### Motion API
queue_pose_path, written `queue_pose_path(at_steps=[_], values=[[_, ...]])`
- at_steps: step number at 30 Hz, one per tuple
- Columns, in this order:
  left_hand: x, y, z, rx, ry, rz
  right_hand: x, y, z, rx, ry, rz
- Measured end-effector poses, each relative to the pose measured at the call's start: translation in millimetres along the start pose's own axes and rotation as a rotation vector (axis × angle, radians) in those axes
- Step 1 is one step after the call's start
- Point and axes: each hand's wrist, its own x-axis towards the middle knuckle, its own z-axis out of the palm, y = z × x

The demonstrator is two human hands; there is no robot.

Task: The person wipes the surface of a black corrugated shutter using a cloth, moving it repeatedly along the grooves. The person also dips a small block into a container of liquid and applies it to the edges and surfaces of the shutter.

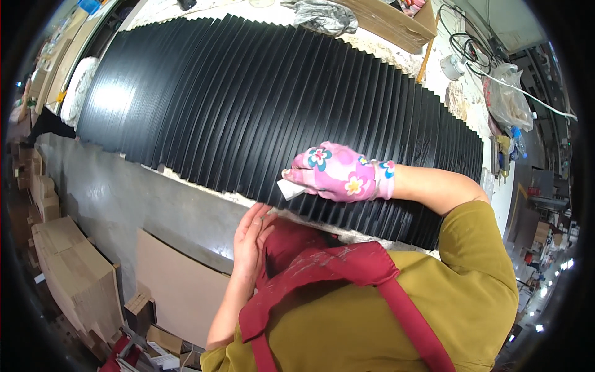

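A long row of glossy black strips (248, 105), packed side by side, covers the worktable with stepped ends. My right hand (341, 173), in a pink flowered glove, rests over the strips right of the middle. Its fingers are closed on a small white piece (290, 188) with a flat face and straight edges; whether it is cloth, sponge or paper I cannot tell. My bare left hand (251, 235) is at the near edge of the strips, by the red apron (310, 263). Its fingers are bent together, and what lies between them is hidden.
A crumpled grey cloth (325, 17) and an open cardboard box (393, 22) sit beyond the strips. Black cables (468, 46) and a clear plastic bag (508, 96) lie at the far right. Stacked flat cartons (77, 266) and a brown board (176, 282) stand at lower left.
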Motion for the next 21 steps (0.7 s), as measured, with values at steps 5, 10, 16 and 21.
queue_pose_path(at_steps=[5, 10, 16, 21], values=[[1, 2, -5, 0.025, -0.107, 0.016, 6, 89, -27, -0.116, 0.606, 0.412], [4, 2, -11, 0.072, -0.160, 0.044, 8, 19, 6, -0.126, 0.298, 0.335], [11, -8, -23, 0.006, -0.247, 0.076, 19, -19, 11, -0.075, 0.404, 0.183], [8, -10, -13, 0.016, -0.255, 0.116, 21, -32, 25, -0.109, 0.294, 0.349]])
